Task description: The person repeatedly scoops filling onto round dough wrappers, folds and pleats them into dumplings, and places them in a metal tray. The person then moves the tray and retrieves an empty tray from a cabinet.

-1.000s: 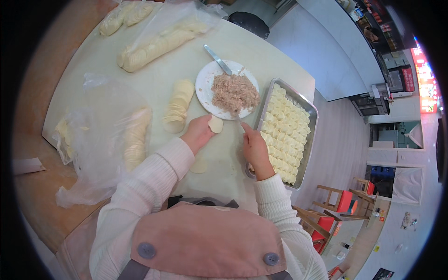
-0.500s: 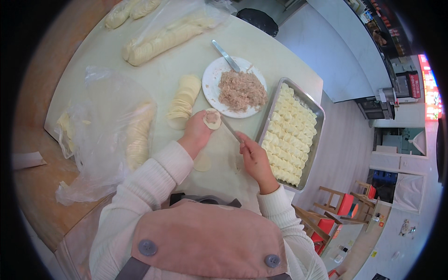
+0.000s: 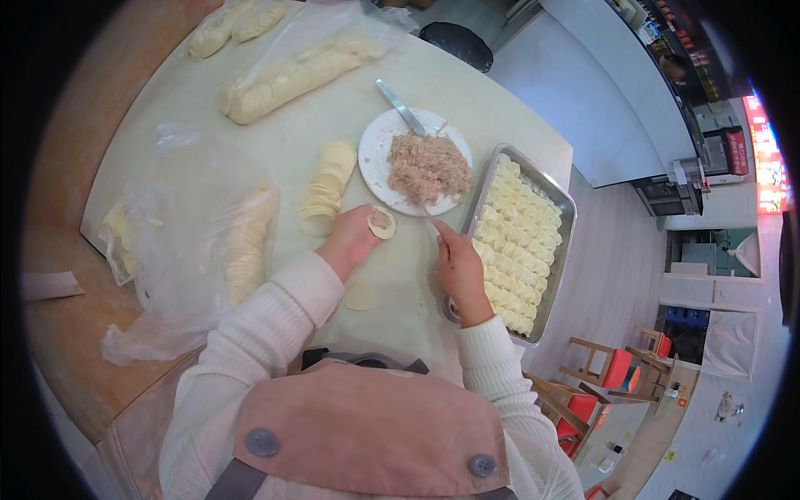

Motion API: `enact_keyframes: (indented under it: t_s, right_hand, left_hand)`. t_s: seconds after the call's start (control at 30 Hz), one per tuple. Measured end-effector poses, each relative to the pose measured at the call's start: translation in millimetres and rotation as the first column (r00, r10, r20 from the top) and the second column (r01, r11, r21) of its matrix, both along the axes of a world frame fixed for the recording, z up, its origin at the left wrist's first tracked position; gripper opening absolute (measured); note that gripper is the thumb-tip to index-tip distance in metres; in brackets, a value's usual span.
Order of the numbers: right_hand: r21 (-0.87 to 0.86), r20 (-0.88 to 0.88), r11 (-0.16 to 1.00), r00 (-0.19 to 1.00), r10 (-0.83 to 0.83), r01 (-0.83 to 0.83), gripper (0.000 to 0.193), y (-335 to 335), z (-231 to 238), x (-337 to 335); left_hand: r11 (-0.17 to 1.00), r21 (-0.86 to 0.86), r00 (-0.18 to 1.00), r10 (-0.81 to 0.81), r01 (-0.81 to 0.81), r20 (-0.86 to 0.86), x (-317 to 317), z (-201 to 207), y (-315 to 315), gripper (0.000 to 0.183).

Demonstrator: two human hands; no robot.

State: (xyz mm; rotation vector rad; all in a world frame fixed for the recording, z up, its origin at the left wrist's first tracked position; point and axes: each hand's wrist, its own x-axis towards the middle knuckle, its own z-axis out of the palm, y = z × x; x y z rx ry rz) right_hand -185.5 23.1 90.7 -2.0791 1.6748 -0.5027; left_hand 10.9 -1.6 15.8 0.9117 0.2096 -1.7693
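Observation:
My left hand (image 3: 350, 239) is closed around the edge of a round dumpling wrapper (image 3: 384, 234), which carries a dab of pink meat filling. In my right hand (image 3: 463, 273) is a thin spreader (image 3: 427, 212), its far end at the near edge of the minced meat (image 3: 428, 165) on a white plate (image 3: 374, 148). A fanned stack of wrappers (image 3: 327, 185) lies just beyond my left hand. One loose wrapper (image 3: 360, 295) rests flat on the table near my left wrist. To the right, a metal tray (image 3: 569, 218) holds rows of folded dumplings (image 3: 518, 242).
A second metal utensil (image 3: 400, 107) leans on the plate's far rim. Plastic bags (image 3: 187, 217) with a roll of wrappers (image 3: 249, 246) lie left; another bagged roll (image 3: 300, 81) lies farther back. A small round dish (image 3: 451, 311) is partly hidden by my right wrist.
My right hand has moved slightly right, taking the spreader from beside the held wrapper to the edge of the meat on the plate. My left hand has barely moved.

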Motion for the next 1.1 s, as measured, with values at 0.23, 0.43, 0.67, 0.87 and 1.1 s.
enact_keyframes:
  t_s: [0.23, 0.43, 0.67, 0.87, 1.1]
  right_hand:
    - [0.039, -0.002, 0.998, 0.999, -0.043, 0.043, 0.032, -4, -6, 0]
    - [0.102, 0.015, 0.983, 0.989, 0.149, -0.150, 0.034, 16, -7, 11]
    - [0.010, -0.078, 0.998, 0.995, 0.054, -0.054, 0.035, -2, -6, 13]
    - [0.084, 0.031, 0.989, 0.992, 0.123, -0.125, 0.035, 17, 4, 19]
    - [-0.121, -0.019, 0.985, 0.993, 0.117, -0.119, 0.039, -16, -2, 30]
  left_hand:
    - [0.993, -0.097, 0.998, -0.063, 0.063, 0.001, -10, -9, -10, 0.028]
    - [0.999, -0.021, 0.996, 0.042, -0.043, -0.073, -16, -8, -13, 0.028]
    - [0.996, -0.007, 0.994, 0.083, -0.084, -0.068, -17, -12, -15, 0.030]
    - [0.923, -0.195, 0.766, -0.142, 0.331, 0.627, -1, -18, -6, 0.032]
    - [0.987, -0.157, 1.000, -0.030, 0.030, 0.003, 8, 40, 17, 0.030]
